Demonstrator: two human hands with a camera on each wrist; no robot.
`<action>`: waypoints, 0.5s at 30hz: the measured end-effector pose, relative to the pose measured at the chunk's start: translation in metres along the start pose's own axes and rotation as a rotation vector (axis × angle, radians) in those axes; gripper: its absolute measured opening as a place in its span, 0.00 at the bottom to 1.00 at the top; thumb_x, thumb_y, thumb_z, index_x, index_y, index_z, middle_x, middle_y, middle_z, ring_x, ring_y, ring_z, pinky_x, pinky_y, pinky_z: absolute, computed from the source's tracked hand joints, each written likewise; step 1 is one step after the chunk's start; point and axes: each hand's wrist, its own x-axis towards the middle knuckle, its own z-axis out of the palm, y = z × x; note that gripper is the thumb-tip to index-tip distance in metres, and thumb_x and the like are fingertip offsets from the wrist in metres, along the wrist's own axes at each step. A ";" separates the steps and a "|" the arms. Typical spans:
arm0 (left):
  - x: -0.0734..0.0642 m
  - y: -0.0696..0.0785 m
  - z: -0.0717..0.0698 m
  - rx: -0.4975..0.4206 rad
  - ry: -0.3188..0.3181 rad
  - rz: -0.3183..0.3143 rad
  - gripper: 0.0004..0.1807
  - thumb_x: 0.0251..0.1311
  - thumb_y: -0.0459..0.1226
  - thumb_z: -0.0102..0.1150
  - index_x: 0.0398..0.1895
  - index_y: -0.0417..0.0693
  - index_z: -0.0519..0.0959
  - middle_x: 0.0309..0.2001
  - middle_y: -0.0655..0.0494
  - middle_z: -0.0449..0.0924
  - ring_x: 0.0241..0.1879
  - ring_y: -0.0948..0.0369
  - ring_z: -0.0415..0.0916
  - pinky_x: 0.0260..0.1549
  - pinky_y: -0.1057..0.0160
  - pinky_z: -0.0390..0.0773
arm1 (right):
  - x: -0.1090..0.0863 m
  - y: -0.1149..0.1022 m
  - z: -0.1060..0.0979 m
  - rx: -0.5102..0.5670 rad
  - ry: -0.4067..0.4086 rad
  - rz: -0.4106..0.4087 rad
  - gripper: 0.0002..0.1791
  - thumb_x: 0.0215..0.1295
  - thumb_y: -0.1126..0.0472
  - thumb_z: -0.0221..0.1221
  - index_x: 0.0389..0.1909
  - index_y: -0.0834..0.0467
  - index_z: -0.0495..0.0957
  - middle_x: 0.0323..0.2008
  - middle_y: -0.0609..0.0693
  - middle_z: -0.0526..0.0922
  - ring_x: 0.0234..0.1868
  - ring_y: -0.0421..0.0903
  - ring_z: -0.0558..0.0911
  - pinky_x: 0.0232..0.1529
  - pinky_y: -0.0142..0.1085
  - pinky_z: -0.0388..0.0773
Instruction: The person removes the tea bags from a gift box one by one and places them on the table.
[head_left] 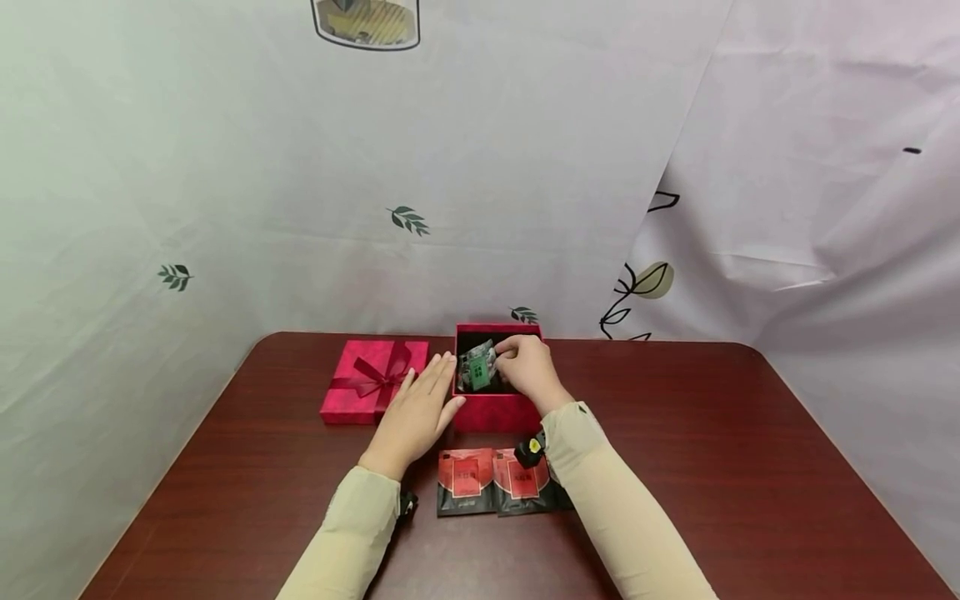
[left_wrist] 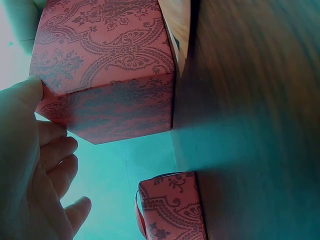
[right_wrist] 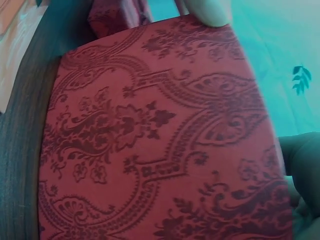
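A red patterned box (head_left: 495, 414) without its lid stands at the far middle of the table. Inside it is a green and dark sachet (head_left: 477, 367), tilted up. My right hand (head_left: 531, 367) reaches over the box's right side and pinches the sachet's right edge between thumb and fingertips. The left hand (head_left: 420, 412) rests against the box's left side, fingers straight. From the left wrist, its thumb touches the corner of the box (left_wrist: 110, 45). In the right wrist view the box wall (right_wrist: 150, 135) hides the sachet, and only part of the right hand (right_wrist: 305, 175) shows.
The red lid (head_left: 360, 367) with a ribbon bow lies left of the box, close to the left hand. In front of the box, red and black sachets (head_left: 466, 483) lie in a row, partly under the right forearm. A pale printed curtain (head_left: 300, 167) hangs behind the table.
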 end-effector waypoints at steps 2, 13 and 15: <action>0.000 0.000 0.001 0.002 0.003 0.000 0.37 0.76 0.52 0.49 0.80 0.43 0.56 0.79 0.48 0.55 0.79 0.53 0.49 0.75 0.42 0.51 | -0.003 -0.001 -0.003 0.014 0.024 -0.018 0.13 0.62 0.71 0.58 0.45 0.65 0.85 0.31 0.54 0.87 0.24 0.45 0.85 0.31 0.39 0.83; 0.000 0.001 0.001 0.001 0.006 -0.007 0.38 0.76 0.52 0.49 0.80 0.43 0.56 0.79 0.48 0.54 0.79 0.53 0.49 0.75 0.42 0.51 | -0.016 0.001 -0.025 0.188 0.173 -0.050 0.14 0.61 0.70 0.57 0.46 0.64 0.86 0.32 0.56 0.86 0.29 0.55 0.87 0.34 0.42 0.87; 0.000 0.001 0.001 -0.002 0.003 -0.009 0.38 0.76 0.52 0.49 0.80 0.43 0.55 0.79 0.48 0.54 0.79 0.53 0.48 0.75 0.42 0.50 | -0.019 0.002 -0.029 0.248 0.189 -0.050 0.14 0.62 0.71 0.58 0.46 0.66 0.86 0.33 0.58 0.86 0.29 0.53 0.87 0.34 0.42 0.87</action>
